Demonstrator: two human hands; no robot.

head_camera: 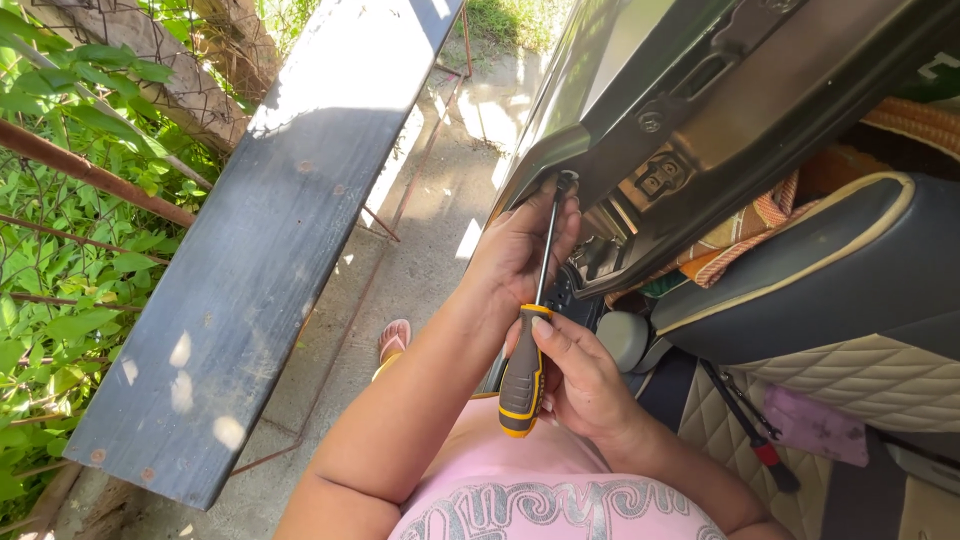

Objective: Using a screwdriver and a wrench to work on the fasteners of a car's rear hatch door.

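Here, in the head view, your right hand [575,375] is wrapped around the grey-and-yellow handle of a screwdriver [523,375], fingers and thumb closed firmly on the grip, with the handle angled down toward your pink shirt [530,490]. The thin metal shaft runs up and slightly right from the handle, and its tip meets a small round screw [567,180] at the lower corner of the open car door [720,110]. Your left hand [520,250] lies against that same edge of the door, fingers curled loosely round the shaft just below the tip, touching it rather than clamping it as far as the angle lets you judge. Just right of the tip, on the dark door panel, sit a bolt head [651,121] and a door latch [660,177]. Beyond the door, the car seat [830,280] shows grey upholstery with cream piping and a quilted beige cover, and an orange patterned cloth [745,235] is tucked above it. A second tool with a red tip [765,445] rests on the quilted mat lower right. To your left, a long weathered grey plank [270,230] stretches across a rusty metal frame, with green leaves [60,220] behind wire mesh, and a foot in a sandal [395,340] stands on the concrete ground below.
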